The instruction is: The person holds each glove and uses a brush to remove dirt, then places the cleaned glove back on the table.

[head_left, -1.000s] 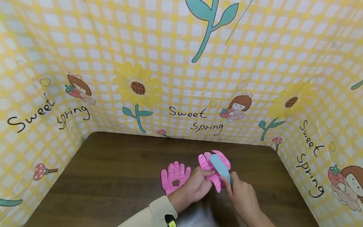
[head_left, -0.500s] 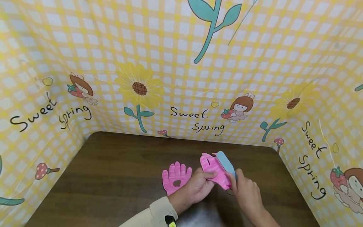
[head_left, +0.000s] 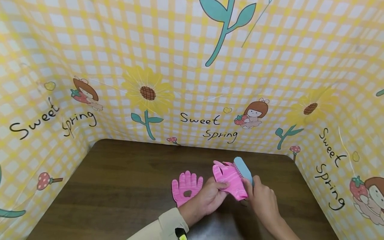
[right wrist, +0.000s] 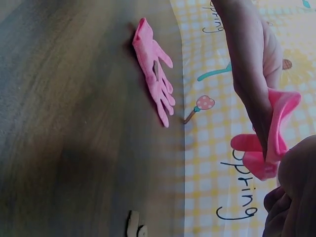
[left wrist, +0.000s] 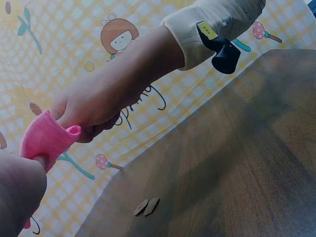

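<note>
In the head view my left hand [head_left: 210, 197] grips a pink knit glove [head_left: 229, 181] above the table, its thumb pressed on the fabric. My right hand [head_left: 264, 200] holds a light blue brush [head_left: 244, 169] by its lower end. The bristles face the glove's right side and appear to touch it. The right wrist view shows the held glove [right wrist: 277, 131] between both hands, its cuff towards my right hand [right wrist: 301, 185]. A second pink glove [head_left: 186, 183] lies flat on the table left of my hands, with a brown patch on its palm. My left forearm covers its lower edge.
The dark brown wooden table [head_left: 126, 186] is bounded by a yellow checked cloth [head_left: 192, 83] at the back and sides. Small flat brown pieces [left wrist: 146, 206] lie on the tabletop in the left wrist view.
The held glove has turned and spread flatter, with its cuff swinging right. The brush has shifted from across the glove to its right edge. The glove on the table has stayed put.
</note>
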Demonstrator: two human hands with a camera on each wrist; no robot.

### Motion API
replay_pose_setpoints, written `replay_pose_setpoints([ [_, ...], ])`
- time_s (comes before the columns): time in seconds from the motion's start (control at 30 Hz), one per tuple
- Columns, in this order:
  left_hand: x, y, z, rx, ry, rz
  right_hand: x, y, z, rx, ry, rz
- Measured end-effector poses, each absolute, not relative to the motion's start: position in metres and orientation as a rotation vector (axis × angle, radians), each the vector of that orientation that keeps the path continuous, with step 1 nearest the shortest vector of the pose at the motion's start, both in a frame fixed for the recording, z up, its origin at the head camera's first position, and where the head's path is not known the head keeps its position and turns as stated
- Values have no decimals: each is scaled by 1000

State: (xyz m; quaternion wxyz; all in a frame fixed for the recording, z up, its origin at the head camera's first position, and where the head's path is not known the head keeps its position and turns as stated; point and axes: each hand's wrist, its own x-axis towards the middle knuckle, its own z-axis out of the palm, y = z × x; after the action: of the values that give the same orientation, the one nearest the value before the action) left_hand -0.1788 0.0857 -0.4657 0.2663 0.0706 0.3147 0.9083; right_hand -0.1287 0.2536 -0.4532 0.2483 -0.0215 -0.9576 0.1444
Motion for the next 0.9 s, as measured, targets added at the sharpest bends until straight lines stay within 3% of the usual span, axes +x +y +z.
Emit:
replay_pose_setpoints([
  [0.2, -181, 80, -462, 142, 899, 2458, -125, 248, -446, -49, -2652, 465],
  [0.47, -183, 72, -457, 272, 800, 2364, -113, 231, -445, 131, -2710, 473],
  [0.9, -180, 77, -458, 274, 797, 2392, -121, 242, -444, 26, -2681, 379],
])
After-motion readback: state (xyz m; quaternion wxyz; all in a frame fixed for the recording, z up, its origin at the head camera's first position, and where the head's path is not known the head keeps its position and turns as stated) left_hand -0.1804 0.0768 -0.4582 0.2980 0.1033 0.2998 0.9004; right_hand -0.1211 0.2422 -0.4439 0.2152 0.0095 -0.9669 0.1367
